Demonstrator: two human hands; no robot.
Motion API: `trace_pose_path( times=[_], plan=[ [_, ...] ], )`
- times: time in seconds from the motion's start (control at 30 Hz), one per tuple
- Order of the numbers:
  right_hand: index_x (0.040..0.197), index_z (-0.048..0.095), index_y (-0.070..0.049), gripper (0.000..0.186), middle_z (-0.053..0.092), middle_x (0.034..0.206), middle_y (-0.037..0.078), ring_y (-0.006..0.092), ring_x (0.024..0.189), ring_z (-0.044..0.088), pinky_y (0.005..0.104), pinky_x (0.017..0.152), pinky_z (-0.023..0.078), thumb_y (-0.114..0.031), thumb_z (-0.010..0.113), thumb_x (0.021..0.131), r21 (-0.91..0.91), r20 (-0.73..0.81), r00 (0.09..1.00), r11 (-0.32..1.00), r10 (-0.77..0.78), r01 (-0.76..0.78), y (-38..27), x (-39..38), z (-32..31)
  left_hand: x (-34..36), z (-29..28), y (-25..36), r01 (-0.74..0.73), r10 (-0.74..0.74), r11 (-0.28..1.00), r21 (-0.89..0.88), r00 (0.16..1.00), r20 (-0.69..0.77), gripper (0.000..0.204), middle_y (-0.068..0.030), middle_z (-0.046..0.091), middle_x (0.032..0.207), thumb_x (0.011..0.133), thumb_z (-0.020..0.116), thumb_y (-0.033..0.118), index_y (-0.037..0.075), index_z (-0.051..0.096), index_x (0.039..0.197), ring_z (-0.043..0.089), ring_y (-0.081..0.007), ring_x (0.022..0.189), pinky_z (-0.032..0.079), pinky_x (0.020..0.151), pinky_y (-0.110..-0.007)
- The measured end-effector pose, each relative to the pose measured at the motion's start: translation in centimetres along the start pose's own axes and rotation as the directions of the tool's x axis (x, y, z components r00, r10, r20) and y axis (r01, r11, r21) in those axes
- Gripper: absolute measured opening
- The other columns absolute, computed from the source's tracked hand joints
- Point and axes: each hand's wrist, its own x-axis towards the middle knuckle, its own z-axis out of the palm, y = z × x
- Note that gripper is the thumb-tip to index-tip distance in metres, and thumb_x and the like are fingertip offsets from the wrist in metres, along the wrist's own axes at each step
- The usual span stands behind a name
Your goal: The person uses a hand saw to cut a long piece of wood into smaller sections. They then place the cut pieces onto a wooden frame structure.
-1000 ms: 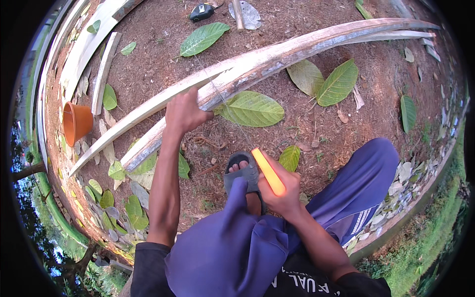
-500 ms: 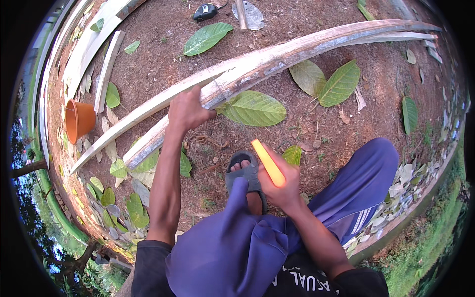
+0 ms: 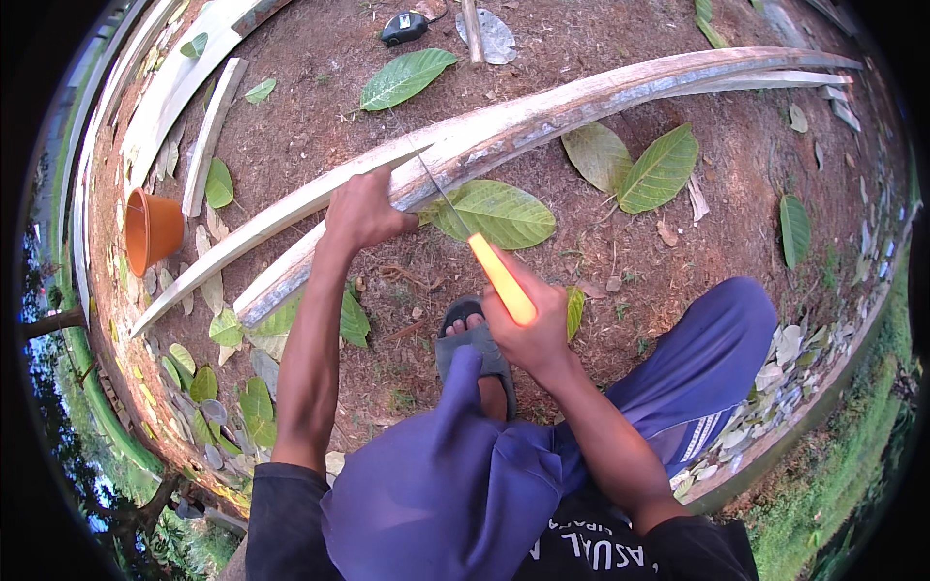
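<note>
My left hand grips a long pale plank with a bark-streaked edge, just left of where a thin saw blade crosses it. A second, thinner pale strip lies along its far side. My right hand is closed round the yellow-orange handle of the saw, below the plank and nearer my body. A large green leaf lies under the plank near the blade.
An orange plastic pot sits at the left. More pale boards lie at the upper left. A black tape measure and a short stick are at the top. Leaves lie scattered on the dirt. My knee is at the right.
My right hand and the saw handle have moved up and forward, toward the plank. My left hand has shifted only slightly and stays on the wood.
</note>
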Motion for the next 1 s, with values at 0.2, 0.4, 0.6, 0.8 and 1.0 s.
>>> trace_pose_path(
  times=[0.2, 0.4, 0.6, 0.8, 1.0],
  plan=[
    [0.136, 0.062, 0.008, 0.054, 0.077, 0.100, 0.021, 0.0237, 0.085, 0.079, 0.0315, 0.073, 0.062, 0.002, 0.066, 0.083, -0.041, 0.023, 1.000, 0.999, -0.021, 0.022, -1.2, -5.7, -2.0, 0.3, -1.3, -1.8, 0.002, -0.003, 1.000, -0.023, 1.000, -0.019, 0.057, -0.0249, 0.073, 0.087, 0.061, 0.083, 0.037, -0.004, 0.068, 0.098, 0.072, -0.0402, 0.086, 0.057, 0.084, -0.048],
    [0.138, 0.060, 0.009, 0.058, 0.076, 0.115, 0.022, 0.0279, 0.090, 0.079, 0.0320, 0.081, 0.063, 0.005, 0.066, 0.080, -0.113, 0.038, 0.999, 0.993, 0.038, -0.033, -2.8, -7.6, -2.8, 0.0, -0.5, -1.3, 0.029, -0.029, 0.999, -0.021, 0.999, 0.025, 0.059, -0.0269, 0.073, 0.087, 0.063, 0.082, 0.037, -0.006, 0.066, 0.101, 0.072, -0.0398, 0.086, 0.057, 0.083, -0.049],
    [0.133, 0.063, 0.008, 0.052, 0.073, 0.097, 0.028, 0.0332, 0.079, 0.077, 0.0394, 0.068, 0.060, -0.005, 0.068, 0.083, 0.005, -0.003, 0.998, 0.998, 0.060, -0.060, -1.5, 0.8, 1.2, 0.5, -0.2, -0.9, -0.015, 0.015, 1.000, -0.027, 1.000, 0.001, 0.056, -0.0255, 0.072, 0.085, 0.061, 0.082, 0.036, -0.006, 0.067, 0.094, 0.071, -0.0390, 0.081, 0.057, 0.080, -0.048],
    [0.133, 0.061, 0.015, 0.053, 0.073, 0.121, 0.025, 0.0288, 0.098, 0.078, 0.0334, 0.084, 0.063, 0.003, 0.064, 0.082, -0.187, 0.110, 0.992, 0.982, 0.061, -0.039, -3.7, -12.7, -7.0, 0.4, -0.5, -1.8, 0.011, -0.012, 0.996, -0.084, 1.000, -0.014, 0.055, -0.0252, 0.069, 0.079, 0.058, 0.080, 0.033, -0.008, 0.066, 0.092, 0.069, -0.0373, 0.077, 0.056, 0.076, -0.046],
    [0.134, 0.063, 0.007, 0.051, 0.072, 0.079, 0.015, 0.0157, 0.067, 0.071, 0.0320, 0.062, 0.057, -0.002, 0.069, 0.084, 0.009, -0.015, 0.997, 0.997, 0.081, -0.081, -2.0, 3.3, 2.2, 1.8, -0.9, -1.3, -0.049, 0.049, 0.994, -0.097, 0.999, 0.001, 0.053, -0.0227, 0.070, 0.080, 0.057, 0.082, 0.032, -0.006, 0.066, 0.090, 0.069, -0.0355, 0.076, 0.055, 0.076, -0.045]
  ],
)
